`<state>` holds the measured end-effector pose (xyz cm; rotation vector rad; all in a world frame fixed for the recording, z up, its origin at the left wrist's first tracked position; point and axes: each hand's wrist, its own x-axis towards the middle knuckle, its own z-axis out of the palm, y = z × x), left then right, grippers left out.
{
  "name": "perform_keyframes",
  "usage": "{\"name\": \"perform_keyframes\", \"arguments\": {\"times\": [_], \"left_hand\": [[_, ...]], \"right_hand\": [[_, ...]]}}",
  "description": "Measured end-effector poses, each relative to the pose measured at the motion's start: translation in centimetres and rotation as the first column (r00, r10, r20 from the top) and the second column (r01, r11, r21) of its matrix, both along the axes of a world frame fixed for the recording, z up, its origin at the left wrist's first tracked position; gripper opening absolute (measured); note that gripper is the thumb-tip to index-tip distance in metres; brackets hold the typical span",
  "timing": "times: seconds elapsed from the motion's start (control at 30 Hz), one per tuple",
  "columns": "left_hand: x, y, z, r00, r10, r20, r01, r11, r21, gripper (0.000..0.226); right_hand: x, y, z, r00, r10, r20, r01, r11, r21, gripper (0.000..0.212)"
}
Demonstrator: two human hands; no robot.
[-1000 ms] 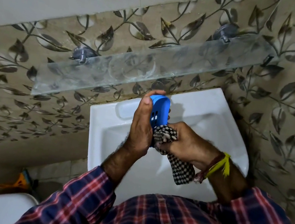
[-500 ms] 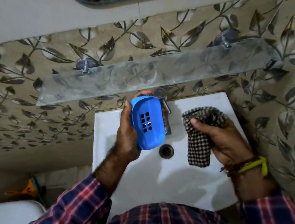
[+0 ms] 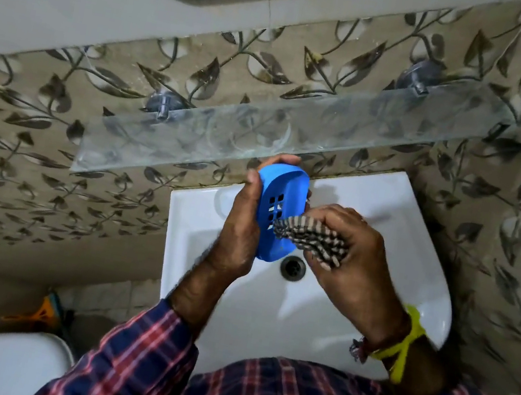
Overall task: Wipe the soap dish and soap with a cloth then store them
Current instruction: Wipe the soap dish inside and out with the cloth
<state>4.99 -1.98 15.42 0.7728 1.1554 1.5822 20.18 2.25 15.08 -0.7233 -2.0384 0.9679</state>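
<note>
Wall and shelf: the leaf-patterned wall carries a glass shelf just above your hands; it looks bare, a likely place for you to store things later.
Basin: the white sink sits right under your hands, so drips and anything you drop should land in it; its drain shows just below the dish.
Left hand: your left hand has its fingers curled around one long edge of the dish, thumb tip over the top end, holding it tilted on edge so the perforated face turns toward your other hand.
Right hand: your right hand has its fingers bunched tight on the cloth.
Soap dish: the blue soap dish is held in the air over the basin, below the shelf.
Cloth: the checked cloth is wadded, its front edge touching the dish's lower face.
Soap: not visible anywhere; you would judge it not yet wiped.
</note>
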Motion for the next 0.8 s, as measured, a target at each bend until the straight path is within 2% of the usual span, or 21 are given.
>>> {"name": "perform_keyframes", "arguments": {"times": [0.07, 0.1, 0.17, 0.27, 0.37, 0.47, 0.53, 0.63, 0.8], "left_hand": [[-0.1, 0.0, 0.0, 0.998, -0.002, -0.058, 0.003, 1.000, 0.017, 0.054], [-0.1, 0.0, 0.0, 0.995, 0.009, -0.104, -0.007, 1.000, 0.017, 0.053], [0.0, -0.1, -0.1, 0.985, 0.045, -0.168, -0.043, 0.999, 0.015, 0.052], [0.4, 0.1, 0.4, 0.975, 0.114, -0.191, -0.110, 0.993, 0.031, 0.047], [0.7, 0.4, 0.6, 0.961, 0.148, -0.235, -0.139, 0.989, 0.054, 0.044], [1.0, 0.9, 0.7, 0.954, 0.128, -0.270, -0.117, 0.992, 0.056, 0.044], [1.4, 1.4, 1.0, 0.939, 0.111, -0.326, -0.093, 0.993, 0.070, 0.045], [2.2, 2.0, 1.3, 0.915, 0.090, -0.393, -0.059, 0.994, 0.091, 0.043], [3.1, 2.4, 0.4, 0.851, 0.029, -0.525, 0.032, 0.994, 0.107, 0.044]], "right_hand": [[-0.4, -0.6, -0.9, 0.982, -0.108, 0.155, 0.040, 0.921, 0.387, 0.016], [-0.6, -1.0, -1.3, 0.969, -0.157, 0.189, 0.044, 0.868, 0.495, 0.012], [-0.9, -1.6, -2.0, 0.958, -0.195, 0.212, 0.049, 0.835, 0.548, 0.008], [-1.2, -1.4, -2.5, 0.960, -0.130, 0.248, 0.024, 0.921, 0.388, 0.007], [-1.2, -1.4, -1.9, 0.968, -0.029, 0.250, -0.011, 0.988, 0.153, 0.024], [-1.0, -0.8, -1.7, 0.979, 0.026, 0.203, -0.012, 0.998, -0.068, 0.039], [-0.8, -0.1, -1.7, 0.992, 0.042, 0.119, -0.015, 0.974, -0.225, 0.039], [-0.6, 0.7, -1.4, 0.997, 0.062, -0.048, -0.078, 0.880, -0.469, 0.038], [0.3, 1.2, -1.3, 0.980, 0.113, -0.163, -0.189, 0.779, -0.597, 0.032]]}}
